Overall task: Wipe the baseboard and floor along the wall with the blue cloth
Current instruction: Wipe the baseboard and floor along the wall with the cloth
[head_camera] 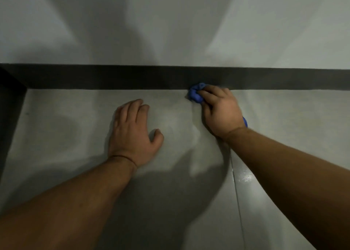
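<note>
My right hand (220, 108) is curled tight around the bunched blue cloth (196, 94), fingers clamped on it, wad pressed into the seam where the floor (75, 121) meets the dark baseboard (94, 76). A bit of cloth pokes out by my wrist too. My left hand (133, 130) is flat on the floor, fingers loosely together, thumb out, holding nothing, just bracing my weight, well apart from the cloth.

Step in hand, I'd say: wiping the baseboard's bottom edge and the floor strip beside it, roughly mid-wall. The next move likely calls for dragging the wad along the seam under steady pressure, towards the left corner or off to the right; I can't tell which side is already done.

Hard to see: most of the cloth is hidden under my palm, shadows cover the wall (265, 22), and the corner at far left is dark and cut off.
</note>
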The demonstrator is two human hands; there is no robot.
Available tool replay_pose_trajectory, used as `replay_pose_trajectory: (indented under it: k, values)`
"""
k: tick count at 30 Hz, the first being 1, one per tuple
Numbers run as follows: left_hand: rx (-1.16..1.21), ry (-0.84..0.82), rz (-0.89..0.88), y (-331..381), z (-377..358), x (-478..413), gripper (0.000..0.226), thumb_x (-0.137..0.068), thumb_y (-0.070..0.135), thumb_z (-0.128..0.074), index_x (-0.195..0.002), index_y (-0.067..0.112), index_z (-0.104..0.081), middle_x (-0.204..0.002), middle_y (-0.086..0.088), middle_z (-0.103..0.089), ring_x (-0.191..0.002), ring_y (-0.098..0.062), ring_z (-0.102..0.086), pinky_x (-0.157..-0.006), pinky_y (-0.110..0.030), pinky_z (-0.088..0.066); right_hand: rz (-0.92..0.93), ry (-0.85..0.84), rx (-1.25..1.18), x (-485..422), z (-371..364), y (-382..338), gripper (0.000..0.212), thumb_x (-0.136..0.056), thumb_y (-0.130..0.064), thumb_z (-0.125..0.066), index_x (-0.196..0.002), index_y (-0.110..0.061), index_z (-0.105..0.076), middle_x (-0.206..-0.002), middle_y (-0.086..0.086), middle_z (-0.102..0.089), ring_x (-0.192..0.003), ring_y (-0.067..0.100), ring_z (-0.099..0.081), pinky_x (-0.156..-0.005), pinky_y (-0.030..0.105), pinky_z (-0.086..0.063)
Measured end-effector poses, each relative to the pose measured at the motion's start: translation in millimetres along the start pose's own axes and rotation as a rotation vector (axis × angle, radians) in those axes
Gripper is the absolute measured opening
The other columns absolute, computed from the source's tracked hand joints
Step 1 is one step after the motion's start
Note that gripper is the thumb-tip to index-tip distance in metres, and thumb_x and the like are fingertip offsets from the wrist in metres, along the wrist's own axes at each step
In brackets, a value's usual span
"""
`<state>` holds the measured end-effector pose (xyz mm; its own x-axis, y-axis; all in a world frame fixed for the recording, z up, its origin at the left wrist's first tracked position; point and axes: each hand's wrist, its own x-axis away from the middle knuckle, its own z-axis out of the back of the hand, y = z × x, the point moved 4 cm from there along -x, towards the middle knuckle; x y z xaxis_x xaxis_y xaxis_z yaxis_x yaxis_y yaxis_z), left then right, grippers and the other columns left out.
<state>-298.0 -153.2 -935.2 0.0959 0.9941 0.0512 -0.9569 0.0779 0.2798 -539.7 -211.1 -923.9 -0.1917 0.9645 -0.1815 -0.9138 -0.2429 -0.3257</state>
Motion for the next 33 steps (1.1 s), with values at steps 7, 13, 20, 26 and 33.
replay_pose_trajectory:
  k: [7,13,20,26,33]
  values:
    - [0.02,0.048,-0.018,0.8,0.7,0.7,0.076,-0.082,0.051,-0.046,-0.142,0.006,-0.05,-0.151,-0.016,-0.045,-0.139,-0.036,-0.039,-0.119,-0.055,-0.033,-0.404,0.088,0.065,28.2,36.9,90.9,0.035,-0.1,-0.016,-0.053,-0.133,-0.011,-0.066,-0.139,0.013,-0.062,-0.125,0.038,-0.052,-0.111,0.044,-0.038]
    - [-0.001,0.049,-0.015,0.5,-0.8,0.7,0.075,-0.082,0.051,-0.047,-0.142,0.006,-0.049,-0.15,-0.016,-0.045,-0.139,-0.036,-0.039,-0.119,-0.055,-0.032,-0.665,0.14,0.049,34.7,43.7,115.1,0.036,-0.099,-0.013,-0.049,-0.129,-0.001,-0.066,-0.131,0.025,-0.064,-0.124,0.043,-0.054,-0.109,0.046,-0.042]
    - [0.002,0.05,-0.017,1.6,0.2,0.7,0.073,-0.081,0.047,-0.052,-0.14,0.003,-0.051,-0.148,-0.018,-0.047,-0.137,-0.038,-0.041,-0.118,-0.057,-0.033,-0.492,0.146,-0.23,16.7,22.7,56.7,0.03,-0.094,-0.011,-0.064,-0.122,-0.012,-0.074,-0.121,0.007,-0.067,-0.111,0.022,-0.059,-0.101,0.019,-0.037]
    - [-0.001,0.04,-0.013,0.9,-1.3,0.7,0.074,-0.08,0.046,-0.052,-0.14,0.004,-0.051,-0.149,-0.018,-0.047,-0.137,-0.038,-0.041,-0.119,-0.055,-0.031,-1.131,0.769,-0.677,30.8,36.4,88.0,0.026,-0.099,-0.024,-0.06,-0.121,-0.013,-0.061,-0.104,0.001,-0.063,-0.096,0.018,-0.063,-0.075,0.015,-0.043]
    - [-0.008,0.038,-0.007,-0.3,-3.3,-0.5,0.075,-0.08,0.05,-0.051,-0.142,0.008,-0.049,-0.151,-0.015,-0.044,-0.14,-0.034,-0.038,-0.119,-0.056,-0.031,-0.778,0.545,-0.731,-15.9,4.0,7.8,0.019,-0.09,-0.002,-0.06,-0.102,-0.015,-0.052,-0.105,0.016,-0.063,-0.097,0.026,-0.059,-0.091,0.023,-0.047]
